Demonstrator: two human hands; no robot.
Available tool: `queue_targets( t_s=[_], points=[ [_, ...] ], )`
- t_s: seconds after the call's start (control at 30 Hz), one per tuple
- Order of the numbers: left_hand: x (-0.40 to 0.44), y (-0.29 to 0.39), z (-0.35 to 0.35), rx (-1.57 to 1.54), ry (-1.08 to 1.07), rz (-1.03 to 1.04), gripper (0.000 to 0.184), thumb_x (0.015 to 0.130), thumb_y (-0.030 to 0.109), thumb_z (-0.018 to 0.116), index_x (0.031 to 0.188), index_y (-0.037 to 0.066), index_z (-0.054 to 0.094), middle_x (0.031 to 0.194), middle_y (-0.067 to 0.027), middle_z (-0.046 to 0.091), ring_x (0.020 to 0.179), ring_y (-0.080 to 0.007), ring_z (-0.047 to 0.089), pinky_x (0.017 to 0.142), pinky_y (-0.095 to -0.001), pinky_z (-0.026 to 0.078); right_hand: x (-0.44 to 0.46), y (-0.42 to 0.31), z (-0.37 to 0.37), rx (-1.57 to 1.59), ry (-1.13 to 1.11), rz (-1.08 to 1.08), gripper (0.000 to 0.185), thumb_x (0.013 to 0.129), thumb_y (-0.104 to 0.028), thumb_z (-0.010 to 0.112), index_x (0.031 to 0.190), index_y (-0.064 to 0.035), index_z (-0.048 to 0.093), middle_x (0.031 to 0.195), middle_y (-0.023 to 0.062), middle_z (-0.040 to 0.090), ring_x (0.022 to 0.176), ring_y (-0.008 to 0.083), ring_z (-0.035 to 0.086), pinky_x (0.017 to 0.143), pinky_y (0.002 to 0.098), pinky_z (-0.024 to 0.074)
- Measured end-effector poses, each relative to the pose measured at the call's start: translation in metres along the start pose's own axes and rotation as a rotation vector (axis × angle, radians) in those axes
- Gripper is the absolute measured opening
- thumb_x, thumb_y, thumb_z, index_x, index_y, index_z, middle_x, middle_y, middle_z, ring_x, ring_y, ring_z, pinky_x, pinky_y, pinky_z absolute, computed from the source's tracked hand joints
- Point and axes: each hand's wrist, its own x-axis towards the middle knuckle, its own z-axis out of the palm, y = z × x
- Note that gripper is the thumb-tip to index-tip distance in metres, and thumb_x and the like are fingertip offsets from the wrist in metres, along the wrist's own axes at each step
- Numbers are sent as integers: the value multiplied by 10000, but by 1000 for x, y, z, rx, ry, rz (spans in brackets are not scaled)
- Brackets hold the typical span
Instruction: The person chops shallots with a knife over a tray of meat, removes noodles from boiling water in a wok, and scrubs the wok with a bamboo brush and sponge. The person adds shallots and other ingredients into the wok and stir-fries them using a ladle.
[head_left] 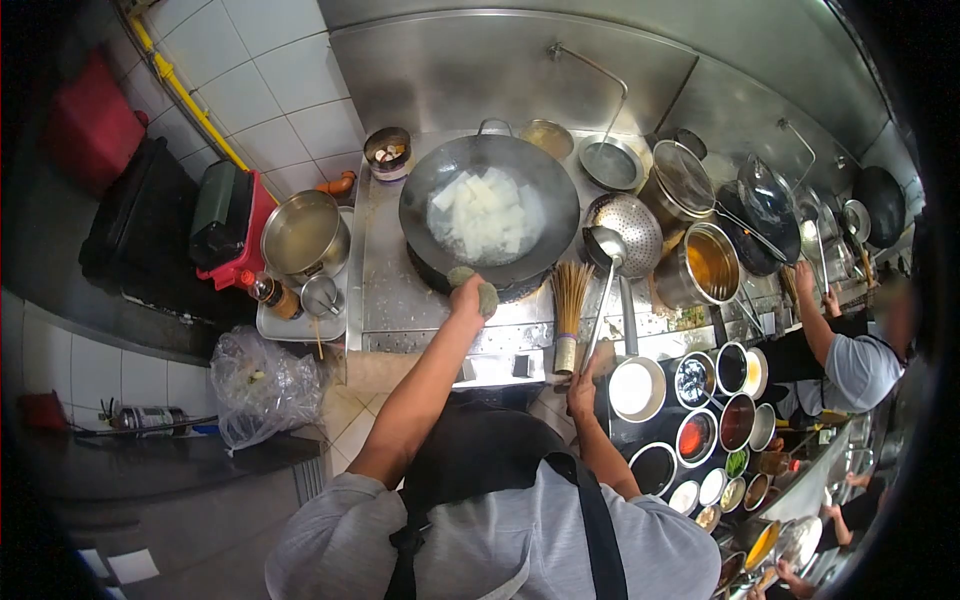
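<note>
A large dark wok (420, 210) sits on the range with pale, flat white pieces (485, 210) in steaming, cloudy liquid. My left hand (467, 300) is closed around a greenish cloth (486, 298) at the wok's near edge; the handle beneath is hidden. Lower right, my right hand (582, 392) grips the long handle of a ladle (604, 246). The ladle's bowl lies over a perforated strainer (640, 225), right of the wok. Between the wok and the ladle rests a bamboo brush (570, 300).
Pots of sauces and seasonings (637, 390) crowd the right side. A pot of orange-brown oil (708, 262) stands behind them. On the left are a steel pot (305, 235), a bottle (272, 294) and a plastic bag (265, 385). Another person (850, 360) works at the far right.
</note>
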Motion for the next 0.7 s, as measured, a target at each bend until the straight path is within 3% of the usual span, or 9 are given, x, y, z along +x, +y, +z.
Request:
queue_targets(
  t_s=[0.7],
  points=[
    [-3, 3, 1, 47, -7, -5, 188, 733, 189, 662, 879, 139, 554, 753, -65, 580, 592, -238, 602, 471, -397, 474, 0, -3, -2, 7, -12, 7, 755, 971, -204, 453, 1536, -206, -49, 967, 392, 607, 923, 552, 592, 804, 577, 450]
  ],
)
